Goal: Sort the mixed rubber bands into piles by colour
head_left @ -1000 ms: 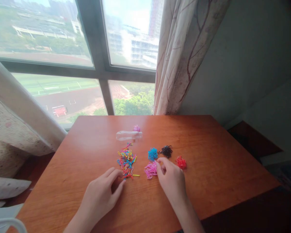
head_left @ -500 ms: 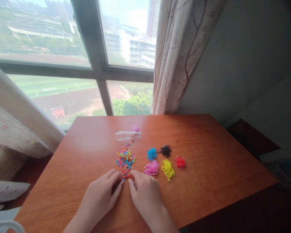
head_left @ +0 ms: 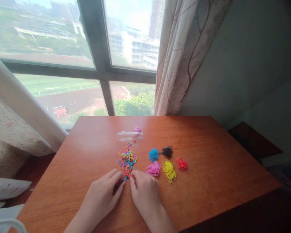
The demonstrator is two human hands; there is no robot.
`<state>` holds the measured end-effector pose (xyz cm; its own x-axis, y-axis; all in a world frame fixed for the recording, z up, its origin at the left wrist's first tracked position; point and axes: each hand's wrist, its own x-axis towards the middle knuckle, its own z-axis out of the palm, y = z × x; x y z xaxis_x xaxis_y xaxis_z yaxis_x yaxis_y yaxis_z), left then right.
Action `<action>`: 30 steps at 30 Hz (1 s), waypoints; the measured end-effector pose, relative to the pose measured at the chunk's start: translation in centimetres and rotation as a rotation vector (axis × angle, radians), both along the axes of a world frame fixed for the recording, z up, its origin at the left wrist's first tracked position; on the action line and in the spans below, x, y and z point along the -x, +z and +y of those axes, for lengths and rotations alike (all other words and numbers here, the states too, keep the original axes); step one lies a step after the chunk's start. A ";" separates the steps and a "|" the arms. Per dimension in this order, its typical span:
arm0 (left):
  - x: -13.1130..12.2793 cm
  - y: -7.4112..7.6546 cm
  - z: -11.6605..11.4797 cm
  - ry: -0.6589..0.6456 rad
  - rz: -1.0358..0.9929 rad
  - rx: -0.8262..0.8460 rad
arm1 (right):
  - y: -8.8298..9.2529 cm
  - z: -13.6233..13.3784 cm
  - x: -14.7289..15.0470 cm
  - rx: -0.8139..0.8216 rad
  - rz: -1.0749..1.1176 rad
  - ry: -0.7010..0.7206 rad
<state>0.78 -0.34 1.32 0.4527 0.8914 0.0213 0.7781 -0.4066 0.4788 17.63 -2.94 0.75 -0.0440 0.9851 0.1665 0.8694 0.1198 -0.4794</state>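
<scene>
A mixed pile of small rubber bands [head_left: 127, 159] in several colours lies on the wooden table, just beyond my fingertips. My left hand [head_left: 103, 191] is closed at the pile's near left edge, thumb and index finger pinched at a blue rubber band [head_left: 125, 178]. Close on its right, my right hand [head_left: 145, 189] pinches at a red rubber band [head_left: 130, 176], fingers curled; its fingertips are partly hidden. To the right sit sorted heaps: blue bands [head_left: 153, 155], black bands [head_left: 167, 152], pink bands [head_left: 153, 169], yellow bands [head_left: 169, 171] and red bands [head_left: 182, 164].
Behind the pile lie a clear plastic bag [head_left: 128, 136] and a small pink item [head_left: 137, 129]. The wooden table [head_left: 208, 155] reaches back to a window with curtains [head_left: 177, 64]. A white object [head_left: 7, 223] stands at the lower left.
The view has shifted slightly, moving the scene a little to the right. My fingers stay at the pile's near edge with only small movements, and more of the blue band shows.
</scene>
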 end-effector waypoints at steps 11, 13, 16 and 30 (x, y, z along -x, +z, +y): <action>0.3 -0.3 0.2 -0.016 0.036 -0.016 | 0.4 -1.9 -7.7 -0.146 0.200 -0.231; 0.5 -0.6 0.3 -0.024 0.025 -0.036 | 0.3 -2.1 -10.4 -0.159 0.172 -0.324; 0.6 -1.0 0.3 -0.025 0.021 -0.063 | -0.2 -2.4 -14.1 -0.176 0.117 -0.443; 0.7 -0.9 0.7 0.027 -0.089 -0.105 | -3.0 -2.2 -17.7 -0.188 0.124 -0.612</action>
